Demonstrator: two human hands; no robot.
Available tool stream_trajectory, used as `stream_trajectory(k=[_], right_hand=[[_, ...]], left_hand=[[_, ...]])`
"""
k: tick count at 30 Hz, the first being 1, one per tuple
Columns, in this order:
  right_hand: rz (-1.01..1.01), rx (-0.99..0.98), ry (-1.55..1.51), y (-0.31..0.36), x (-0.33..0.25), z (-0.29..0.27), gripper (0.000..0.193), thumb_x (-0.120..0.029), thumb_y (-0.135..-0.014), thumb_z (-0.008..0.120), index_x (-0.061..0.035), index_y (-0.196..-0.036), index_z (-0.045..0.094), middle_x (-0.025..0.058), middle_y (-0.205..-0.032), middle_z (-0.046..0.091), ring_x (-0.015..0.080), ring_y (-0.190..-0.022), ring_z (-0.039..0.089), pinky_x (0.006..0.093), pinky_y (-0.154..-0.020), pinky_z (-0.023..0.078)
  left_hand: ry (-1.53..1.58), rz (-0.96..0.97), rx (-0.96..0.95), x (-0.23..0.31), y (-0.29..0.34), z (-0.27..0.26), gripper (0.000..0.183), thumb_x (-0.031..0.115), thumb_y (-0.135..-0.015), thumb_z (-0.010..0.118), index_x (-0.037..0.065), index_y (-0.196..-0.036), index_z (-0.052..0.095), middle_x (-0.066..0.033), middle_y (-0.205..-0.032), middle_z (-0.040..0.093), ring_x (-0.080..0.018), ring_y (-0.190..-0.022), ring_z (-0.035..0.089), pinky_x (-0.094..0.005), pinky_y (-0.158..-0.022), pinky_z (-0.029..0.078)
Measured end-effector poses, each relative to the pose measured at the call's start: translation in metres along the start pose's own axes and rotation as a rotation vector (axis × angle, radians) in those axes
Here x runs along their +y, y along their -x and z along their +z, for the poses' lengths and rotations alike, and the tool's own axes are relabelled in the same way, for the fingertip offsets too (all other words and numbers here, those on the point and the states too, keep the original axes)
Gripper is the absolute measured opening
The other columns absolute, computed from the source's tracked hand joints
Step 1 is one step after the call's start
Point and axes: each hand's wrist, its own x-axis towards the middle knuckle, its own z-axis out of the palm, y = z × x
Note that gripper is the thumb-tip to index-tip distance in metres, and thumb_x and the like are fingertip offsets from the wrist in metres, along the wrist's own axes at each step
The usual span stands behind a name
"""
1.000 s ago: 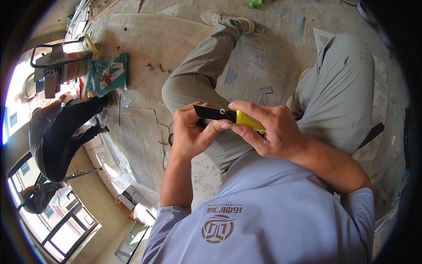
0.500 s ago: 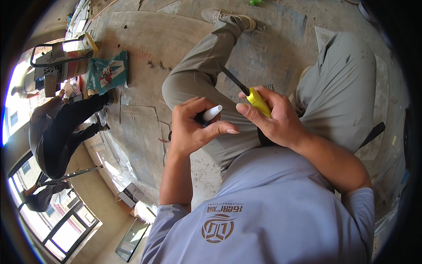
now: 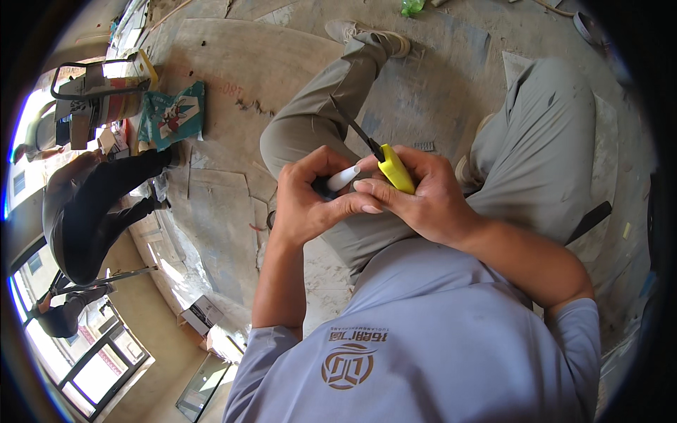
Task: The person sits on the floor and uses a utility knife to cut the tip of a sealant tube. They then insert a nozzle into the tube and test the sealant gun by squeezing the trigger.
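Observation:
My left hand (image 3: 300,201) is closed around a small white tapered nozzle (image 3: 343,178) with a dark base, its pale tip pointing up and right between thumb and fingers. The palm hides the rest of the piece. Gripped in my right hand (image 3: 441,201) is a yellow utility knife (image 3: 396,170), its long dark blade slid out toward the upper left. The fingertips of both hands are close together beside the nozzle, above my lap. The blade rises past the nozzle tip, with a gap between them.
My bent legs (image 3: 310,137) in grey trousers frame the work. A worn, dusty board floor (image 3: 218,77) spreads ahead. At left, a person in dark trousers (image 3: 109,204) bends near a teal bag (image 3: 173,116) and boxes. A green bottle (image 3: 412,7) lies at the far edge.
My right hand has moved left with the knife, bringing its fingertips close to the nozzle. My left hand has barely moved and keeps its grip.

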Motion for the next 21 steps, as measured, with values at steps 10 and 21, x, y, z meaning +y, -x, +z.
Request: stream_trajectory(k=[10, 21], right_hand=[[-0.067, 0.017, 0.117, -0.004, 0.004, 0.009, 0.022, -0.019, -0.095, 0.082, -0.0011, -0.105, 0.074, 0.0026, -0.087, 0.072, 0.0058, -0.078, 0.061, 0.0264, -0.071, 0.051], [-0.266, 0.031, 0.175, -0.001, 0.015, 0.008, 0.021, -0.022, -0.095, 0.082, -0.0032, -0.098, 0.073, 0.0086, -0.077, 0.070, 0.0138, -0.067, 0.065, 0.0321, -0.063, 0.050]], left_hand=[[0.010, -0.001, 0.003, 0.001, 0.005, 0.000, 0.067, 0.046, -0.070, 0.097, 0.004, -0.117, 0.073, -0.0037, -0.066, 0.066, -0.0089, -0.061, 0.055, -0.0274, -0.058, 0.043], [-0.036, -0.095, -0.162, 0.021, 0.005, -0.009, 0.062, 0.046, -0.079, 0.089, 0.000, -0.118, 0.076, -0.0132, -0.091, 0.075, -0.0194, -0.082, 0.070, -0.0327, -0.077, 0.055]])
